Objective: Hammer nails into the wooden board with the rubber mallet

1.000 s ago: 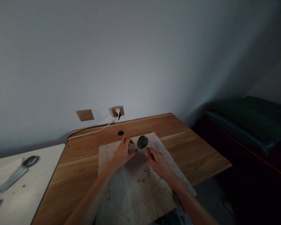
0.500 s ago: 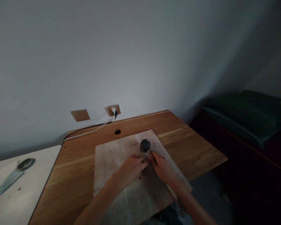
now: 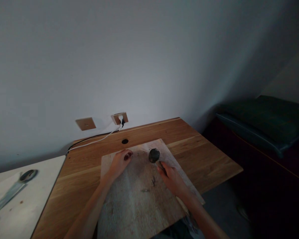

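Observation:
My right hand is wrapped round the handle of a mallet with a dark, round head. The head is over the upper right part of a pale wooden board. At the board's upper left, my left hand has its fingers curled together; whatever they hold is too small and dark to make out. Just right of those fingers, small nails stand in a row along the board's far side. Between my hands lie several loose nails, with more small pieces below them.
The board rests on a brown wooden table against the wall. A cable hole and cords run near a wall socket. To the left, a white table bears a dark roll. A green cushion is at the right.
My left hand has moved from the board's middle, beside the mallet, to its upper left. Loose nails that it covered now show. My right hand and the mallet have stayed nearly still.

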Demonstrator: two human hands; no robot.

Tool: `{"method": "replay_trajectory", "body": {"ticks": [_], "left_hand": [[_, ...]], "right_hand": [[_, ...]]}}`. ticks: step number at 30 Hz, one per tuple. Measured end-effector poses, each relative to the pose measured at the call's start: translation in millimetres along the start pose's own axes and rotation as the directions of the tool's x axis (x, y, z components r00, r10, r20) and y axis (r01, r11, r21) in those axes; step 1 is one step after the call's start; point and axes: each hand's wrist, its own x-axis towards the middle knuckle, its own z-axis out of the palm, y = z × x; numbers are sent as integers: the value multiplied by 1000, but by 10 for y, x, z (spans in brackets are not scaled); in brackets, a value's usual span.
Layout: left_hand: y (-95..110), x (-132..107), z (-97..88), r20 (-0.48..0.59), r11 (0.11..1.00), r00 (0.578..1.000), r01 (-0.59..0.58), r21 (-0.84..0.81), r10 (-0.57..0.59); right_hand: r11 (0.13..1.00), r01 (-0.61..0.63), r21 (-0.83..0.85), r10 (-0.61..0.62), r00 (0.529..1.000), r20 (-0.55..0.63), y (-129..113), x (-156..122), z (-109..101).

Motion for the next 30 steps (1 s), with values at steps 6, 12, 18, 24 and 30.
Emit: {"method": "replay_trajectory", "body": {"ticks": [6,12,18,24,30], "left_hand": [[20,-7,49,-18,999,1000,-2,-38,1],[-65,-17,70,-32,996,999,4,-89,-7],[-90,-28,109,-31,996,999,-13,-87,10],[-55,-11,105,-22,997,999,-29,-77,27],[-81,-7,100,26,993,1000,-5,-115,8]], "right_hand": [[1000,-9,-13,9,1000,1,20,7,14],[1000,-4,-12,4,1000,10,16,3,4],[1000,-7,3,7,1000,9,-7,-10,-2],[1000,-11,-10,11,1000,13,-28,-18,-15],[1000,26,2,-26,999,41,-247,94,0]]}}
